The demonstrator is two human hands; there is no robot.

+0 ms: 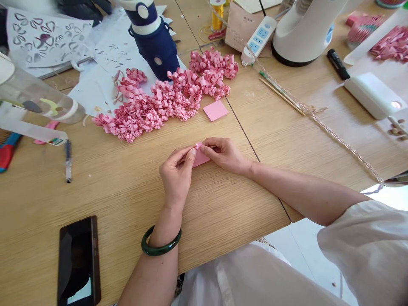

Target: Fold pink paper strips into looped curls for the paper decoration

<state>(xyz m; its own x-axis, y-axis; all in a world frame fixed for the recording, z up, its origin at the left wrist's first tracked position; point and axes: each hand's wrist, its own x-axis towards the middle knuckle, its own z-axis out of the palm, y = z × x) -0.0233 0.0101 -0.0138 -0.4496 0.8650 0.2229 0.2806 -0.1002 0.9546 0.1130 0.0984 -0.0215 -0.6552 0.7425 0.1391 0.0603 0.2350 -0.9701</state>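
Note:
Near the middle of the table, both hands meet over a small pink paper piece [198,145]. My left hand [178,170] pinches one side of it between thumb and fingers, and a dark green bangle [161,250] circles that wrist. From the other side, my right hand [227,155] grips it with thumb and fingertips. Under the fingers lies a flat pink sheet [200,159], partly covered by the hands. A second pink paper square [216,110] rests just beyond them. Behind is a long heap of looped pink paper strips [153,108].
A dark blue bottle [153,46] stands behind the heap. A phone [78,260] lies front left, a pen [68,161] above it. To the right are thin sticks [282,97], a braided cord [344,146], a power strip [259,39] and a white device [374,94].

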